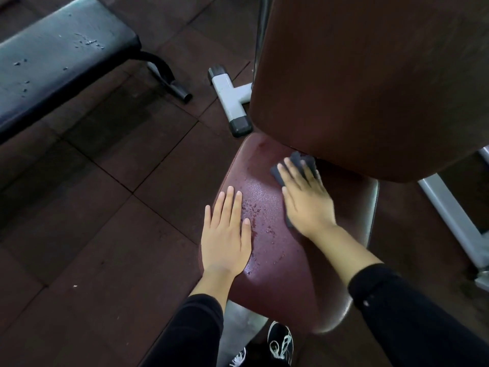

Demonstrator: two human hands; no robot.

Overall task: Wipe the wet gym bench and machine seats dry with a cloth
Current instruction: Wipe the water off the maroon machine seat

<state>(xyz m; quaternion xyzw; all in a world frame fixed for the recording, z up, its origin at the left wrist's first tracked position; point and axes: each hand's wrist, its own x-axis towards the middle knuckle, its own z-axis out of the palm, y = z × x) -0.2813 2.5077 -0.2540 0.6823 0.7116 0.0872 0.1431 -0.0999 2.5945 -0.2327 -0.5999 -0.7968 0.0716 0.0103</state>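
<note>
Seat (pixel 288 255): maroon, centre of frame, water drops on its middle. Cloth (pixel 296 165): dark, on the seat's far part, just below the backrest (pixel 370 83). Right hand (pixel 307 200): fingers straight, pressing flat on the cloth. Left hand (pixel 225 234): fingers straight, flat on the seat's left edge. Bench (pixel 53 59): black, upper left, droplets on top. Floor (pixel 92 207): dark tiles.

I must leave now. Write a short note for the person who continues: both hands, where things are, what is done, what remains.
Left hand: flat on the left edge of the maroon seat, holding nothing.
Right hand: pressing the dark cloth on the seat's rear, near the backrest.
Done: cannot tell which part is already dry.
Left: droplets between the hands; the black bench also has drops.
</note>
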